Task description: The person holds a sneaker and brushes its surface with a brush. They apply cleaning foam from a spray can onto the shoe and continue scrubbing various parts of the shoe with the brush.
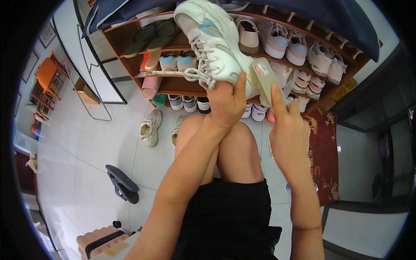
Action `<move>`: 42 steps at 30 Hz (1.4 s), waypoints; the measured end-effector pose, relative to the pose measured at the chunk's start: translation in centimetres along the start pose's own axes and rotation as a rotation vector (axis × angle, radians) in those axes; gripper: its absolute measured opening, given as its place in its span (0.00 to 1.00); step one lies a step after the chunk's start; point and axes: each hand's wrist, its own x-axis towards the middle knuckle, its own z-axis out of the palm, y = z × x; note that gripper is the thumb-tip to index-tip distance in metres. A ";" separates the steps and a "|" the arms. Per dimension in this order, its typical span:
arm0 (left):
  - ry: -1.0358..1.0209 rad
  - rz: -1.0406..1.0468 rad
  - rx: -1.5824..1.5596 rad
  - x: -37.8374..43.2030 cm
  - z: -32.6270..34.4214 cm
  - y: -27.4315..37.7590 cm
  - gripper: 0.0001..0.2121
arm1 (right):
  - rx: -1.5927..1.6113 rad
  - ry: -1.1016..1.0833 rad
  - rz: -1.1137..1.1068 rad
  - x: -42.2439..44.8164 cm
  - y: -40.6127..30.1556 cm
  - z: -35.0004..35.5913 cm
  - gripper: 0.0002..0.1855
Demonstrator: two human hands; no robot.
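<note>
A white lace-up sneaker (224, 55) with grey mesh and light blue panels is held up above my knees, its toe pointing away from me. My left hand (227, 102) grips it at the collar, the fingers hidden in the shoe's opening and the thumb along the outside. The sneaker's loose lace (172, 73) hangs out to the left. In my right hand (291, 136) is a pale scrubbing brush (265, 79) with a small sticker, my index finger lying along its back. The brush's bristle side faces the sneaker's heel and appears to touch it.
A brown wooden shoe rack (182, 87) with several pairs of shoes stands ahead. A beige sneaker (151, 128) and dark slippers (123, 184) lie on the tiled floor. A red mat (325, 169) is at right, a metal-framed stand (97, 81) at left, a pink suitcase (100, 239) near bottom left.
</note>
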 end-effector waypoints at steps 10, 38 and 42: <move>0.028 0.117 0.150 -0.4 -0.1 -0.5 0.10 | -0.176 -0.008 -0.078 2.0 -1.6 -0.1 0.32; 0.092 0.075 0.093 -0.1 0.9 0.1 0.09 | -0.083 0.165 -0.100 3.2 -0.6 0.3 0.28; 0.139 0.026 0.084 0.6 0.5 -0.6 0.09 | -0.045 0.068 -0.121 1.1 -0.2 2.7 0.40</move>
